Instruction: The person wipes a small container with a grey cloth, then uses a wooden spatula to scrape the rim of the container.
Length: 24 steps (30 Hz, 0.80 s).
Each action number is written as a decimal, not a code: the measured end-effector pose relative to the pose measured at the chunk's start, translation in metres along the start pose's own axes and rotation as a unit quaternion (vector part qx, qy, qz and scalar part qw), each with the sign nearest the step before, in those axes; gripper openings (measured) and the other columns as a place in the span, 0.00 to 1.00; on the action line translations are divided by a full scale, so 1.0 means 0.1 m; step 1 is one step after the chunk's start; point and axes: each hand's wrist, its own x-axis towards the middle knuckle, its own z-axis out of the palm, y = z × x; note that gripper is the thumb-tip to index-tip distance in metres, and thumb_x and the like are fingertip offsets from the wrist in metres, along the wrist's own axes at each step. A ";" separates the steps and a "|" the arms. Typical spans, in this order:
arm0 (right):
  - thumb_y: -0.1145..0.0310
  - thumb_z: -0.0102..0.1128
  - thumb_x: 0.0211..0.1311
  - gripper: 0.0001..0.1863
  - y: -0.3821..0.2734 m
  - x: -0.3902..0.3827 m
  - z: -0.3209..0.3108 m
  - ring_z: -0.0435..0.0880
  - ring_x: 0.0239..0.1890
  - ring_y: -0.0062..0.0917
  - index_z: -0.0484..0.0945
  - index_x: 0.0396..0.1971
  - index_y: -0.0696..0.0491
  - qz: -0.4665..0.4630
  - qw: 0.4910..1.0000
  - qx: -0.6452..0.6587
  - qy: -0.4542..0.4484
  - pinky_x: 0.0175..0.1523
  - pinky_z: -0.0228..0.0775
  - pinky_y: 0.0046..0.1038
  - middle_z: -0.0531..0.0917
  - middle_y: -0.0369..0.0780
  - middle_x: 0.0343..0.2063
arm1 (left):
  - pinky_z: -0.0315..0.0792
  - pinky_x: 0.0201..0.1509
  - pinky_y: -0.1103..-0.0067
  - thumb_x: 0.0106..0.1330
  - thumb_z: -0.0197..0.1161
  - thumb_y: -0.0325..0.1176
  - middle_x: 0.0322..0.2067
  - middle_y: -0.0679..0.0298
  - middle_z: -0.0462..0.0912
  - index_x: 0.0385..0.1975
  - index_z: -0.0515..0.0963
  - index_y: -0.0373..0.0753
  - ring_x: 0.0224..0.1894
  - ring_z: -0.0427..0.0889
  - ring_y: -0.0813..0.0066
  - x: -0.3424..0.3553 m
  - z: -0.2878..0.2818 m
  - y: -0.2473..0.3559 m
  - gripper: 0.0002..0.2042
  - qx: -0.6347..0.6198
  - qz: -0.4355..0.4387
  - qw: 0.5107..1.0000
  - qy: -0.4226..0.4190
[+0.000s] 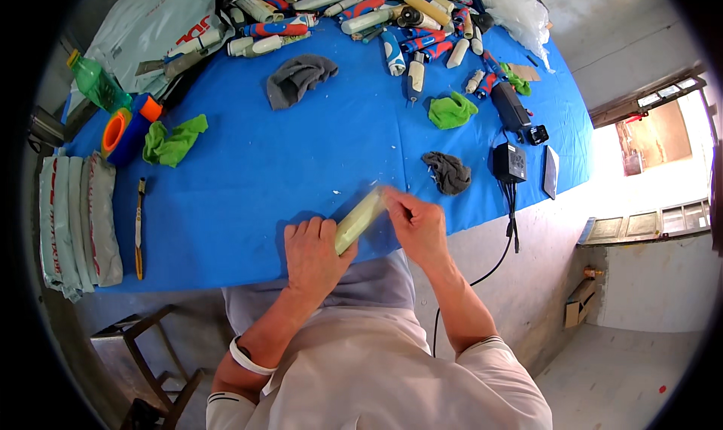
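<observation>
My left hand (310, 255) is closed around a pale yellowish tube-shaped piece (358, 221), smooth and about as long as a palm, tilted up to the right above the table's near edge. At its upper end my right hand (416, 224) has its fingers pinched together. The right fingertips are smeared by motion, so whatever sits between them is hidden. Small white flakes (337, 192) lie on the blue cloth just beyond my hands. A crumpled dark grey rag (447, 173) rests beyond my right hand.
A blue cloth (248, 181) covers the table. Several pale and blue-red tubular pieces (369, 22) are heaped at the far side. Left stand a green bottle (98, 83), tape rolls (117, 134), packets (79, 223) and a brush (140, 227). Right are a black adapter (510, 163) with cables and green rags (452, 111).
</observation>
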 end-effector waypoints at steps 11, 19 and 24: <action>0.69 0.64 0.65 0.11 -0.02 0.05 -0.06 0.84 0.21 0.39 0.87 0.45 0.52 0.006 1.000 -0.029 -0.009 0.27 0.72 0.33 0.82 0.47 0.20 | 0.63 0.37 0.66 0.50 0.73 0.39 0.23 0.63 0.73 0.24 0.72 0.42 0.27 0.75 0.61 0.01 0.01 0.02 0.14 -0.003 0.003 1.000 0.018; 0.69 0.64 0.65 0.11 -0.04 0.00 -0.05 0.82 0.19 0.40 0.87 0.45 0.50 0.003 1.000 -0.020 -0.018 0.26 0.71 0.34 0.81 0.47 0.19 | 0.63 0.37 0.66 0.50 0.73 0.39 0.23 0.62 0.73 0.25 0.72 0.42 0.27 0.75 0.61 0.01 0.03 0.00 0.15 0.003 0.011 1.000 0.025; 0.72 0.64 0.66 0.11 -0.09 -0.16 0.04 0.72 0.18 0.16 0.86 0.47 0.55 -0.027 0.999 0.006 -0.037 0.26 0.66 0.24 0.76 0.41 0.16 | 0.63 0.37 0.66 0.50 0.73 0.39 0.23 0.62 0.73 0.25 0.72 0.42 0.27 0.75 0.61 0.00 0.03 0.01 0.15 0.004 0.009 1.000 0.020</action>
